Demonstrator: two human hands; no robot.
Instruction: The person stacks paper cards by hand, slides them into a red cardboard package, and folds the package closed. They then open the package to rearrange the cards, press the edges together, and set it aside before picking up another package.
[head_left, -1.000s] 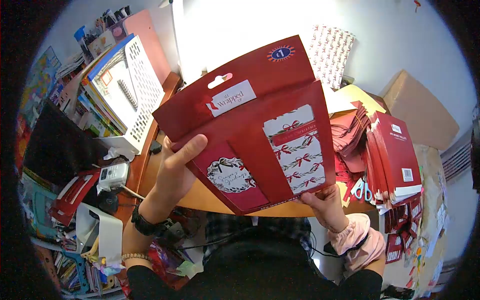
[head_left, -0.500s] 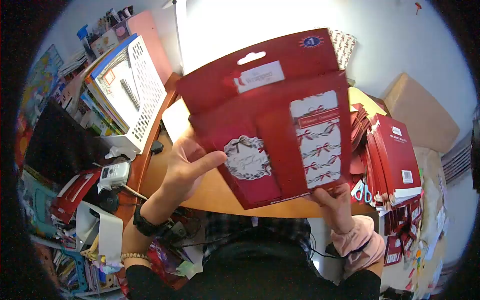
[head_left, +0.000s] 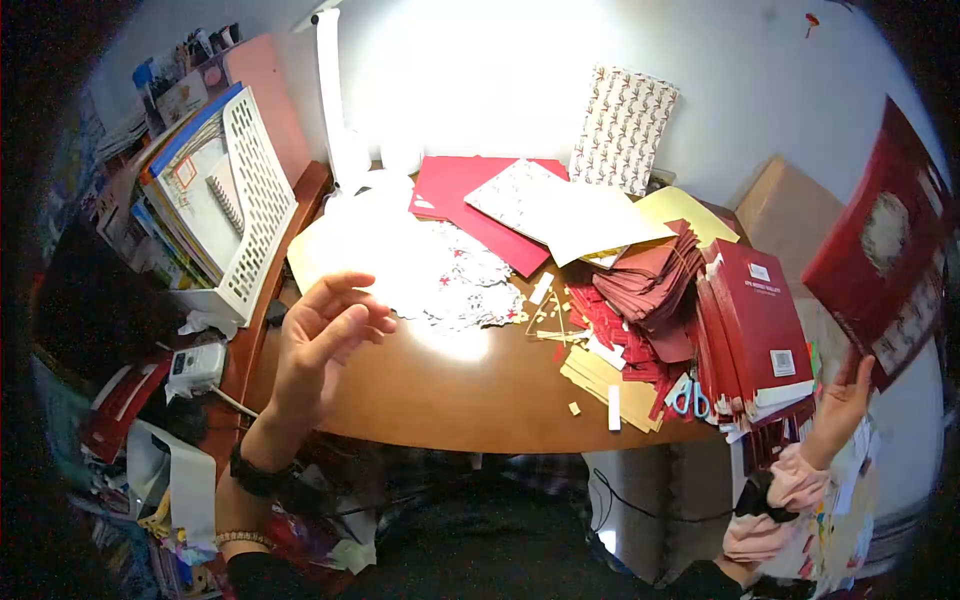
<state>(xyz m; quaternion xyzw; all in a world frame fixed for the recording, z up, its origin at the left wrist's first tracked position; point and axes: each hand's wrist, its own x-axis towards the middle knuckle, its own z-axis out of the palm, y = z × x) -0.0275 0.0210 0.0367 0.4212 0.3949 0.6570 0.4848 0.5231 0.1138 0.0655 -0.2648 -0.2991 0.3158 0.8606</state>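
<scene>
My right hand (head_left: 843, 403) holds a large red printed card folder (head_left: 885, 235) by its lower edge, far out at the right side. The folder is tilted and shows a white round label and a patterned strip. My left hand (head_left: 325, 335) is raised over the left part of the desk (head_left: 400, 390) with its fingers curved and apart, holding nothing. Beyond it lie white patterned cut-outs (head_left: 465, 285). Near the desk's right side, red packs (head_left: 755, 315) stand beside a stack of folded dark red pieces (head_left: 645, 275).
Blue scissors (head_left: 690, 397) lie by the red packs. Yellow strips (head_left: 610, 385) and small scraps are at the desk's right front. Red and white sheets (head_left: 500, 225) lie at the back. A white file rack (head_left: 255, 230) stands left, a cardboard piece (head_left: 790, 210) right.
The red folder has moved from the centre to the far right in my right hand. My left hand has let go of it and stays at the left, uncovering the desk.
</scene>
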